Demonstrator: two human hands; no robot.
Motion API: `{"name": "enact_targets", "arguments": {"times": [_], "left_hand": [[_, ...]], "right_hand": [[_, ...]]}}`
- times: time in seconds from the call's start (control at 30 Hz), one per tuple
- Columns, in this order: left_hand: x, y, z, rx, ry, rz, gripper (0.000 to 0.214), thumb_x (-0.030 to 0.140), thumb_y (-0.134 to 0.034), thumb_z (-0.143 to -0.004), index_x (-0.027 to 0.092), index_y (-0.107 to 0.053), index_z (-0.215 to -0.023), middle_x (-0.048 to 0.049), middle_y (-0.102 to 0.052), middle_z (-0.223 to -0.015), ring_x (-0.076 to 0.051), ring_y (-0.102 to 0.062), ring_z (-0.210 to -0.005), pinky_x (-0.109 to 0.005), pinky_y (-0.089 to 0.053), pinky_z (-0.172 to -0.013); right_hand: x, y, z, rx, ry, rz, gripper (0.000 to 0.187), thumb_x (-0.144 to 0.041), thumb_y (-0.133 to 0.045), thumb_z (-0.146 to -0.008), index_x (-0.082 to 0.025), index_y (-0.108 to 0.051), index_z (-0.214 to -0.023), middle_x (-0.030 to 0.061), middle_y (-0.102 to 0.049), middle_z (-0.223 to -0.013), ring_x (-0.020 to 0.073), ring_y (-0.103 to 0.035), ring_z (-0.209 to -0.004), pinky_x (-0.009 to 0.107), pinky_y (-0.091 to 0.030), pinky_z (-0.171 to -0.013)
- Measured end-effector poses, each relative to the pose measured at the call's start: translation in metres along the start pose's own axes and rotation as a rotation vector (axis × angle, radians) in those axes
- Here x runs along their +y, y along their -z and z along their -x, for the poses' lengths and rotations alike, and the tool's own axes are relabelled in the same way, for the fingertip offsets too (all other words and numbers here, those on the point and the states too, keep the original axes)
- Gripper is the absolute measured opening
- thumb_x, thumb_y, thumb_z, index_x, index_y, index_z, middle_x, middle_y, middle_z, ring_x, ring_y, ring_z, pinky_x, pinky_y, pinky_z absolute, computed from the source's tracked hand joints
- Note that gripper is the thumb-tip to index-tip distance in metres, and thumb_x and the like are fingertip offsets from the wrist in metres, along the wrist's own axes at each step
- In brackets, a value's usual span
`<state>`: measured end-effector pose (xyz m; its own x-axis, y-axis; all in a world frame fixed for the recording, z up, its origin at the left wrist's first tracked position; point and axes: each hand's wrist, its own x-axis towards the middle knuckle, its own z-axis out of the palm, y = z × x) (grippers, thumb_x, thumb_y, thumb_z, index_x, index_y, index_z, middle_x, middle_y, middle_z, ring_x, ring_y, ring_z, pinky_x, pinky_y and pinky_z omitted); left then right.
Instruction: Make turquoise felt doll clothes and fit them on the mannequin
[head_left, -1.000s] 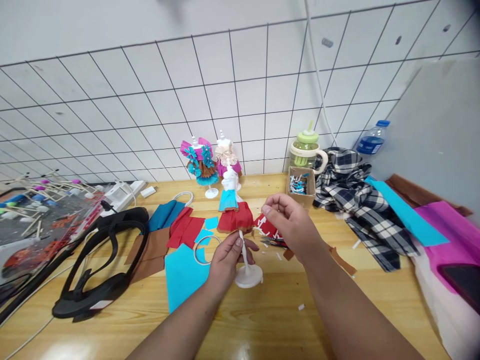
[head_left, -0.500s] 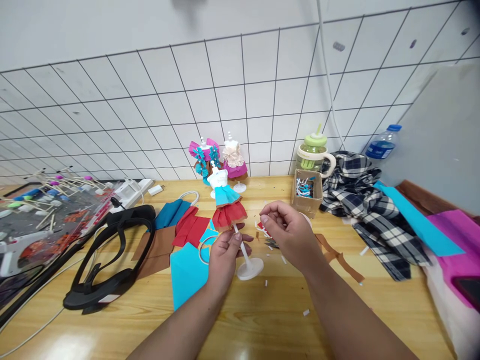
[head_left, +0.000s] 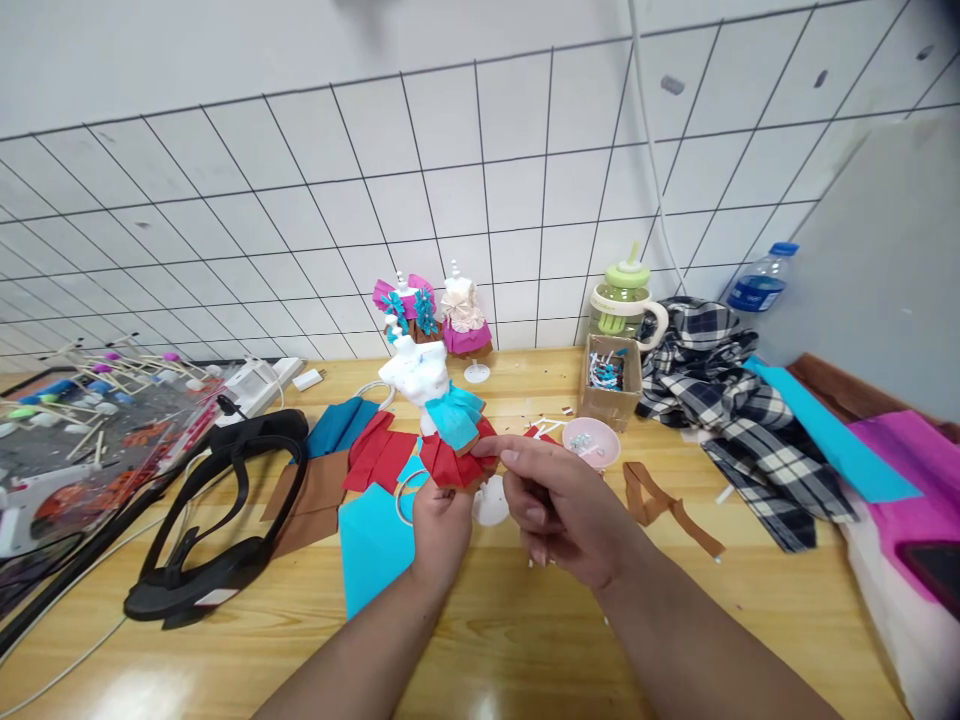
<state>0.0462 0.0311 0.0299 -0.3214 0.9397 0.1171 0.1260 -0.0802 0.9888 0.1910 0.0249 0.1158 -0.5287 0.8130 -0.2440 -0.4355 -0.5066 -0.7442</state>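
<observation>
A small white dress-form mannequin [head_left: 418, 372] leans tilted to the left, wearing a layered skirt of blue [head_left: 455, 412] over red [head_left: 450, 460]. Beneath the red layer, my left hand [head_left: 442, 525] is closed around the stand's stem, which the fingers and cloth hide. The round white base [head_left: 491, 500] shows between my hands. My right hand [head_left: 566, 500] reaches in from the right, index fingertip against the skirt where blue meets red. Its other fingers are curled, and anything small between thumb and finger is hidden.
Two dressed mannequins [head_left: 465, 310] stand by the wall. Right lie a pink dish [head_left: 592, 443], a cardboard box [head_left: 611, 385], a lidded cup [head_left: 619, 300], and plaid cloth [head_left: 697, 360]. Blue [head_left: 375, 550] and red sheets [head_left: 381, 455] and a black headset frame [head_left: 217, 520] lie left.
The mannequin has come nearer and tipped over to the left, its base partly behind my hands. My right hand has moved left and down onto the skirt, uncovering the pink dish.
</observation>
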Motion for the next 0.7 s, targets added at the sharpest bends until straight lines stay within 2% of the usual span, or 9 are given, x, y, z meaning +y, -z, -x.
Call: {"name": "enact_targets", "arguments": {"times": [0.13,0.23,0.4,0.5,0.7], "left_hand": [[0.003,0.000,0.001,0.011,-0.010,-0.015,0.014,0.027,-0.064,-0.071,0.015,-0.069,-0.075,-0.0028,-0.072,-0.071,-0.019,-0.064,-0.067,-0.027,-0.052,-0.060],[0.002,0.000,0.001,0.015,-0.055,-0.028,0.012,0.025,-0.064,-0.070,0.016,-0.069,-0.075,-0.0025,-0.073,-0.075,-0.019,-0.063,-0.070,-0.028,-0.052,-0.062],[-0.006,0.001,0.002,-0.030,-0.120,-0.027,0.012,0.022,-0.065,-0.072,0.017,-0.069,-0.082,-0.0022,-0.073,-0.083,-0.022,-0.065,-0.083,-0.030,-0.053,-0.073],[-0.009,0.000,0.004,-0.060,-0.128,-0.013,0.016,0.020,-0.066,-0.073,0.018,-0.070,-0.088,-0.0025,-0.074,-0.091,-0.023,-0.065,-0.091,-0.031,-0.053,-0.079],[-0.007,0.001,0.007,-0.090,-0.111,-0.020,0.022,0.022,-0.067,-0.073,0.018,-0.072,-0.095,-0.0039,-0.074,-0.098,-0.027,-0.064,-0.102,-0.036,-0.053,-0.086]], "right_hand": [[0.004,-0.006,0.001,0.015,0.020,-0.037,0.038,-0.031,-0.059,-0.082,-0.018,-0.061,-0.117,-0.0108,-0.041,-0.044,0.0049,-0.020,-0.034,0.014,-0.038,-0.028],[0.007,-0.010,0.001,0.026,0.041,-0.168,0.036,-0.030,-0.063,-0.080,-0.020,-0.061,-0.114,-0.0119,-0.038,-0.045,0.0045,-0.018,-0.035,0.012,-0.034,-0.029],[0.008,-0.016,0.004,0.003,0.004,-0.394,0.026,-0.030,-0.072,-0.074,-0.022,-0.059,-0.095,-0.0139,-0.035,-0.041,0.0029,-0.013,-0.035,0.009,-0.026,-0.029],[0.008,-0.018,0.007,-0.008,0.014,-0.394,0.027,-0.034,-0.075,-0.072,-0.022,-0.053,-0.083,-0.0137,-0.038,-0.041,0.0029,-0.016,-0.033,0.010,-0.028,-0.028],[0.009,-0.020,0.010,0.108,-0.013,-0.350,0.037,-0.043,-0.076,-0.070,-0.023,-0.046,-0.074,-0.0136,-0.038,-0.039,0.0041,-0.025,-0.029,0.013,-0.030,-0.026]]}}
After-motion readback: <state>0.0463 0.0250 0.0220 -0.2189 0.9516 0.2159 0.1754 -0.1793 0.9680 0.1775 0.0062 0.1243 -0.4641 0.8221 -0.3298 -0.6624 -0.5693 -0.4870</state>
